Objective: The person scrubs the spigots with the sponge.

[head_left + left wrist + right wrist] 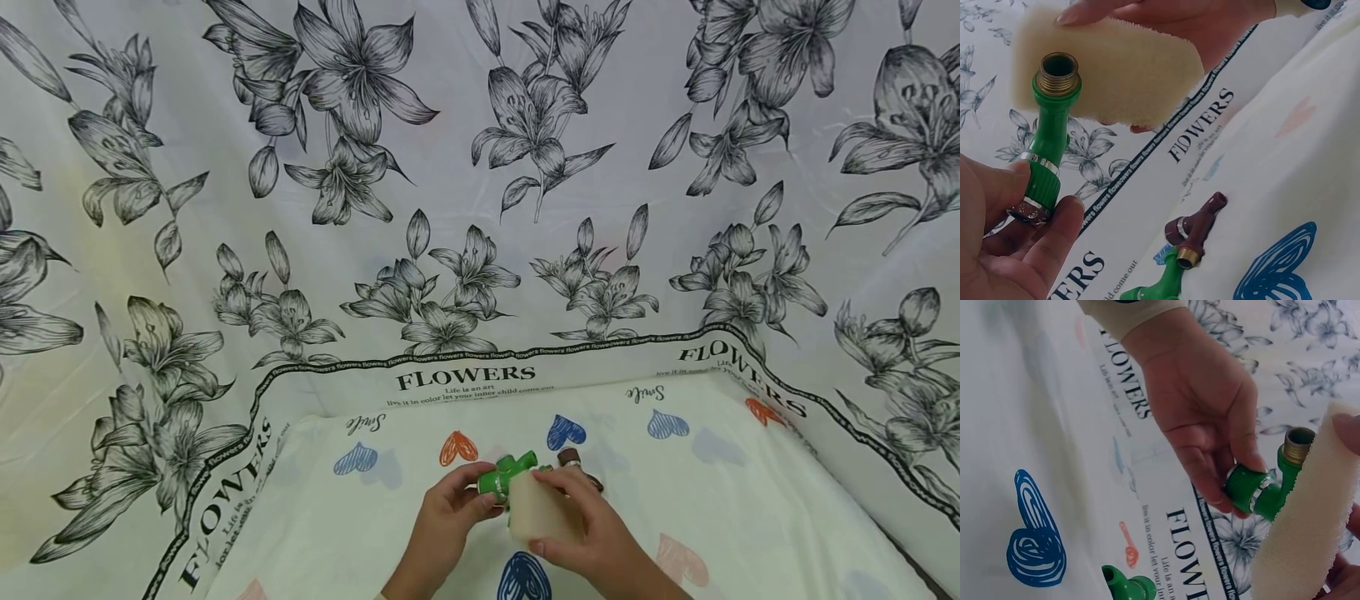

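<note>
Your left hand (450,504) pinches the green tap (1050,134) near one end, up over the pale cloth (300,517), maybe because that leaves its middle and its gold screw end (1059,75) bare. Your right hand (600,529) grips the sponge (540,512) right beside the tap, thumb at one edge and fingers at the other, which seems to keep its wide side bare, but I can't tell if sponge and tap touch. Nearby a brown tap (1200,231) and a second green tap (1165,284) lie on the cloth, and from your head the sponge hides part of the tap you hold.
</note>
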The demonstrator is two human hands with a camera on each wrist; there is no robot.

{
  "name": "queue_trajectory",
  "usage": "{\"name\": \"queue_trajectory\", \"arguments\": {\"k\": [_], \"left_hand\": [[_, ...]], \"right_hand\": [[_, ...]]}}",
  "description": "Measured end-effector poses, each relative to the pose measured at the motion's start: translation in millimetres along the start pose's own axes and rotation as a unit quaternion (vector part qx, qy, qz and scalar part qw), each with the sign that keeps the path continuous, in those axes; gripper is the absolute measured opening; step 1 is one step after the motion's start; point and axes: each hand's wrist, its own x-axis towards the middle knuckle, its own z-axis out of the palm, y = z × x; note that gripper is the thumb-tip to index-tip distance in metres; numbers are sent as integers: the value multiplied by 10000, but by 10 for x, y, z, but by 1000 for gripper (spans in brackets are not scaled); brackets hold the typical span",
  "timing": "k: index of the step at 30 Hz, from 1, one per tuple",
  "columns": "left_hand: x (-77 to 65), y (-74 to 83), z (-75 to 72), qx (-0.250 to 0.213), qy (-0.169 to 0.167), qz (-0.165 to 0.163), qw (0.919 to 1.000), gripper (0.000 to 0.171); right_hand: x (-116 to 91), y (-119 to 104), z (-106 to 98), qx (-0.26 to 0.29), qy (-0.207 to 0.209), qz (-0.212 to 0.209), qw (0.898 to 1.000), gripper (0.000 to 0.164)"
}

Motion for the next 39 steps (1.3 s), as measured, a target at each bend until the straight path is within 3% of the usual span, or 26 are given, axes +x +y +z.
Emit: {"name": "queue_trajectory", "arguments": {"k": [6,13,17,21,26,33,39], "left_hand": [[-25,14,21,-109,-154,-36,9998,36],[-48,8,55,-234,-450,-47,9987,39],[-53,10,73,-272,-497,-60,9984,41],[-53,7,69,-248,-507,-34,9984,41],[-41,7,50,-196,-380,-38,9991,40],[-12,-31,51,-273,67,-59,9996,40],[-9,-60,73,-562,203,-211,9980,43]], "right_hand": [[41,63,-39,-88,371,-92,9992,63],[67,117,-135,-616,1304,-362,9889,69],[89,128,-186,-578,1604,-198,9852,67],[82,131,-175,-250,1357,92,9904,67],[48,133,-119,-13,949,72,9955,66],[-11,43,-39,449,132,185,9987,62],[-19,-29,-5,752,70,278,9968,66]]}}
